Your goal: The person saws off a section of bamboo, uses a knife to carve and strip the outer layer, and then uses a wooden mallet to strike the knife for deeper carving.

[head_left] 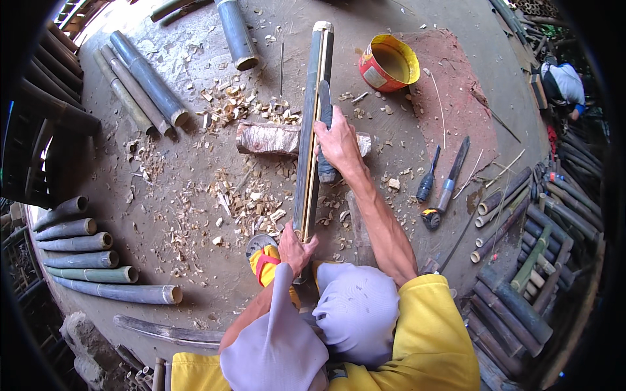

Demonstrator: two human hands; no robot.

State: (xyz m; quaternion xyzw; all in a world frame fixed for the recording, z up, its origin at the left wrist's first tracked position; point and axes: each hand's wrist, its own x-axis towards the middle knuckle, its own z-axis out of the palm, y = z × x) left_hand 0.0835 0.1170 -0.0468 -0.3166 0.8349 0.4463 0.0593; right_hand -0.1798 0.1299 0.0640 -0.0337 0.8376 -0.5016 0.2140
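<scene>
Bamboo pole [307, 138], dark w/ pale slit down its length, lies straight in front of worker; long axis runs away from the body, far end leaning slightly R. At pole's near end the L hand [297, 249] grasps it, fingers wrapped round; fingertips partly hidden, so can't tell how tight. About midway up, on pole's R side, the R hand [337, 140] is clenched on a knife [327, 171] w/ dark wrapped handle, blade pointing same way as pole, close along it; can't tell if the edge bites. Wooden block [268, 139] sits crosswise under pole's mid part. Wood chips [251, 205] litter the floor, esp. L of pole. R of pole, well apart: a dark tool [428, 181] & a second knife [448, 189]. Farther off, R of pole's upper part, a red-&-yellow bucket [366, 65] holds murky liquid; pale label [375, 77] on its side, print too small to read from here. L of pole's far end, a thick bamboo tube [236, 32].
</scene>
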